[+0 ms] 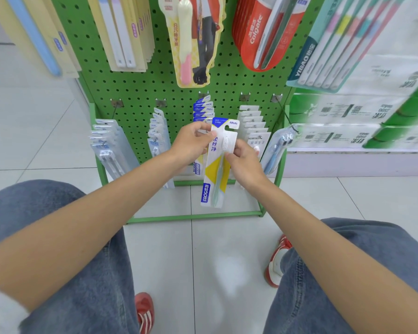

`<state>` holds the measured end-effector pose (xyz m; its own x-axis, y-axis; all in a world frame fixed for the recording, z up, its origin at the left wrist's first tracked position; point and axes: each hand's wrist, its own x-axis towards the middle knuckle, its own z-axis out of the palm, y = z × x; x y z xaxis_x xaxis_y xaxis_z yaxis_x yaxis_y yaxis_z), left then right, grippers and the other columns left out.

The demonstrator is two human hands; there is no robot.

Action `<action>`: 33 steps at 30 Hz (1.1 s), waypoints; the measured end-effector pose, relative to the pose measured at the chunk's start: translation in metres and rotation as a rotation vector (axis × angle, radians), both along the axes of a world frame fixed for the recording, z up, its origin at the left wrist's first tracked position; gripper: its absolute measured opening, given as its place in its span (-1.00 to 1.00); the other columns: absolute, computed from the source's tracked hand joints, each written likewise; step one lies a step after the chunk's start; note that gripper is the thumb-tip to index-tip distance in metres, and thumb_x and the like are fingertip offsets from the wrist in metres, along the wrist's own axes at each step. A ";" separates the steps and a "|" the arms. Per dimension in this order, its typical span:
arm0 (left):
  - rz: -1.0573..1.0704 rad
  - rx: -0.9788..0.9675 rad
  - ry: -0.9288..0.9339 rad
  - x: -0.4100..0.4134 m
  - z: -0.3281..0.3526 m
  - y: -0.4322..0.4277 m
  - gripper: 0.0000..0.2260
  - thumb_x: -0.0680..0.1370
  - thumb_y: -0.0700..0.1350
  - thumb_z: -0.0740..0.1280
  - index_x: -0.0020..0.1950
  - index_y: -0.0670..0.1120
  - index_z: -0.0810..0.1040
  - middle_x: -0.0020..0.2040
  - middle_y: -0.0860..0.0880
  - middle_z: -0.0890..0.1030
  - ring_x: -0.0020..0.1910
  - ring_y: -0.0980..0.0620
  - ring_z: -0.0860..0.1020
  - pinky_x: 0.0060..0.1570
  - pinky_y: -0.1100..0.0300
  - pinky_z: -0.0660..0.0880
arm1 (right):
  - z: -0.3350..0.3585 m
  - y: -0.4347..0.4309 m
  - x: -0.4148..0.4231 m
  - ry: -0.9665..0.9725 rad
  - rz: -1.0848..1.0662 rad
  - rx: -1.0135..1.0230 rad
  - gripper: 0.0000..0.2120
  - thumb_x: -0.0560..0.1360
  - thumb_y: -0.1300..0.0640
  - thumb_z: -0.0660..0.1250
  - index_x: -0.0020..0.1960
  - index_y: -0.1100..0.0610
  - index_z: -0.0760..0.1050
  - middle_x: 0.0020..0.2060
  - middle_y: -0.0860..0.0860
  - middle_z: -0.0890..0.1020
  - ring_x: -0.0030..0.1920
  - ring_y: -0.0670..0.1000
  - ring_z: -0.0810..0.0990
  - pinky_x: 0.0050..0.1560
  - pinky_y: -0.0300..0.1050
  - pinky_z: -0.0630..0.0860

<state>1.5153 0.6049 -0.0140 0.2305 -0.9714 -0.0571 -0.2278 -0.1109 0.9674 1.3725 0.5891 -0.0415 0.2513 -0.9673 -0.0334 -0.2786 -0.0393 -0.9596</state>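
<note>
A FROG toothbrush pack (pixel 216 169), white with a blue top and a yellow patch, hangs in front of the green pegboard rack (pixel 140 97). My right hand (pixel 245 162) pinches the pack at its right edge, near the brush head. My left hand (pixel 191 143) pinches its upper left edge by the hang hole, just in front of a metal hook tip. Behind the hands a row of the same blue FROG packs (pixel 203 109) hangs on that hook.
More toothbrush packs hang on hooks left (pixel 106 143) and right (pixel 253 126) of the middle row. Larger packs, one a red Colgate (pixel 258 32), hang above. Tissue packs (pixel 348 116) fill the shelf at right. My knees and red shoes are over the white tile floor.
</note>
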 end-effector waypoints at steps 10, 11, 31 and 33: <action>-0.013 0.005 -0.106 0.013 0.006 -0.001 -0.94 0.60 -0.17 0.34 0.01 -0.13 0.59 -0.04 -0.15 0.63 -0.10 -0.01 0.58 0.03 0.07 0.59 | 0.004 0.000 0.005 0.106 0.051 -0.031 -0.67 0.50 0.37 0.17 0.12 0.18 0.64 -0.02 0.06 0.71 0.01 0.06 0.68 0.11 0.08 0.59; -0.013 0.020 -0.107 0.015 0.007 -0.001 -0.94 0.60 -0.18 0.34 0.03 -0.12 0.60 -0.02 -0.14 0.64 -0.09 -0.01 0.60 0.04 0.07 0.59 | 0.006 0.000 0.006 0.112 0.049 -0.042 -0.65 0.49 0.38 0.18 0.15 0.18 0.62 0.03 0.07 0.70 0.07 0.06 0.66 0.17 0.05 0.57; 0.342 0.157 -0.438 0.088 0.018 -0.070 -0.78 0.45 -0.34 0.25 -0.35 -0.09 0.38 -0.29 -0.09 0.53 -0.25 -0.10 0.57 -0.21 0.09 0.60 | 0.041 -0.081 0.030 0.212 -0.049 -0.224 -0.58 0.56 0.35 0.14 0.40 0.22 0.42 0.34 0.10 0.50 0.35 0.03 0.45 0.36 -0.16 0.36; 0.375 0.125 -0.532 0.088 0.016 -0.082 -0.70 0.45 -0.34 0.23 -0.39 -0.05 0.25 -0.37 -0.03 0.38 -0.31 -0.03 0.40 -0.41 0.23 0.29 | 0.043 -0.095 0.035 0.235 -0.038 -0.233 -0.58 0.57 0.35 0.13 0.41 0.22 0.42 0.35 0.09 0.50 0.35 0.04 0.46 0.36 -0.13 0.38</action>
<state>1.6038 0.5230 0.0023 0.5797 -0.8133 0.0506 -0.5950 -0.3800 0.7082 1.4073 0.4936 0.0013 0.2266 -0.9643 0.1370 -0.4969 -0.2355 -0.8353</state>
